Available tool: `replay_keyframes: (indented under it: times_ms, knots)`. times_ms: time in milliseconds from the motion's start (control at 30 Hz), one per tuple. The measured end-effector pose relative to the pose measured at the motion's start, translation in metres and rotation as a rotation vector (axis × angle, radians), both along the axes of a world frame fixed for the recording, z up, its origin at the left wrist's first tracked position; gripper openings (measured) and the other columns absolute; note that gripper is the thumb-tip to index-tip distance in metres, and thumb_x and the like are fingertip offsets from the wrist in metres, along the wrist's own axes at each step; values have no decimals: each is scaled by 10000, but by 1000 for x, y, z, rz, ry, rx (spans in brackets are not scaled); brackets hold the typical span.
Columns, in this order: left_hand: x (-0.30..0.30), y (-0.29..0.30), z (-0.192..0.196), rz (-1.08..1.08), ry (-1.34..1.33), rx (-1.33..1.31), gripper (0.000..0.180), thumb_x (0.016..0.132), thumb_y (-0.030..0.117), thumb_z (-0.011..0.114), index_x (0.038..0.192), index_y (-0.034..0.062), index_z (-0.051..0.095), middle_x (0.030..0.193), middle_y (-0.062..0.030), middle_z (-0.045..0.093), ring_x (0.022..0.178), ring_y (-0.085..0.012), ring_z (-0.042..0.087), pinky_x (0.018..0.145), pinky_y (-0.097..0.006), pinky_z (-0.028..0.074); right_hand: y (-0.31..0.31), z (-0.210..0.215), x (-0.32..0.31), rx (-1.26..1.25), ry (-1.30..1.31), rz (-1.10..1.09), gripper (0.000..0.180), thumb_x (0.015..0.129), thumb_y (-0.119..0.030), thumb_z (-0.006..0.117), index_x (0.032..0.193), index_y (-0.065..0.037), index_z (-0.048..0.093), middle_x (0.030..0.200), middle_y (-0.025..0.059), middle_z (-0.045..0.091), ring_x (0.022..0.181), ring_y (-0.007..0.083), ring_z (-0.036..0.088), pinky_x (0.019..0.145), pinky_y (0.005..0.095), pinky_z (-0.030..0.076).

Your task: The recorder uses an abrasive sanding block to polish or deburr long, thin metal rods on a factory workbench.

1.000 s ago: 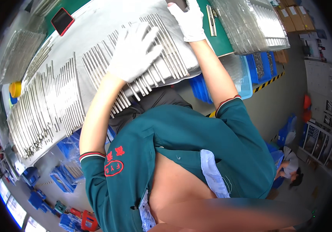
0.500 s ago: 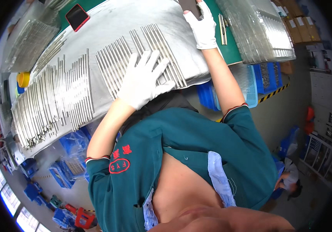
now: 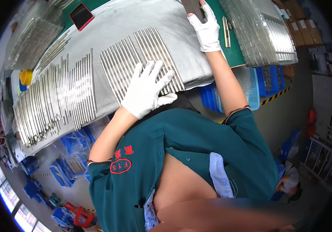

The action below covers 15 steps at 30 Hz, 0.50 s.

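Note:
My left hand (image 3: 144, 92), in a white glove, lies with fingers spread over the near ends of a row of thin metal rods (image 3: 121, 63). The rods are side by side on a grey cloth-covered table, with a narrow gap between the left batch and the right batch (image 3: 156, 44). At the far edge, my right hand (image 3: 207, 33), gloved with a bare thumb tip, is closed round a dark grey flat block (image 3: 194, 8). The top of that block runs out of view.
A larger batch of metal rods (image 3: 54, 100) covers the table's left part. Beyond lie a red-edged phone (image 3: 81, 17) and a yellow tape roll (image 3: 25, 77). Stacked clear plastic trays (image 3: 260, 33) stand at right, with blue bins (image 3: 268, 80) below. Someone crouches at lower right (image 3: 289, 179).
A few rods that stood apart between the two batches now lie in line with them, and the gaps have narrowed. My left hand has drawn slightly nearer. My right hand still grips the block.

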<state>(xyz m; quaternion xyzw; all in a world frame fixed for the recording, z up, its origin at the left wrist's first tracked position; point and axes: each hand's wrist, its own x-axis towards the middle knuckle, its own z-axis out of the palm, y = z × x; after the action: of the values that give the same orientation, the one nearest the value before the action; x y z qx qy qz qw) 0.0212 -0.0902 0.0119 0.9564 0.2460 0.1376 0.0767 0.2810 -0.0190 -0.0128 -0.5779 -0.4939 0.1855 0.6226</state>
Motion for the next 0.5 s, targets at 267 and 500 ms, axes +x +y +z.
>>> replay_keyframes:
  times_ms: [267, 500]
  knots:
    - [42, 8, -7, -79, -32, -3, 748, 802, 674, 561, 1362, 179, 529, 1369, -228, 494, 1264, -433, 462, 1065, -584, 297, 4, -3, 5, 34, -75, -5, 687, 846, -207, 730, 1414, 20, 418, 1315, 183, 567, 1181, 244, 556, 990, 333, 448]
    - [19, 6, 1, -52, 24, 6, 731, 828, 655, 541, 1372, 168, 519, 1377, -214, 492, 1247, -420, 479, 1042, -572, 315, 1, 21, -3, -80, -417, -16, 649, 735, -133, 767, 1328, -14, 531, 1365, 184, 535, 1232, 341, 531, 1023, 394, 437]
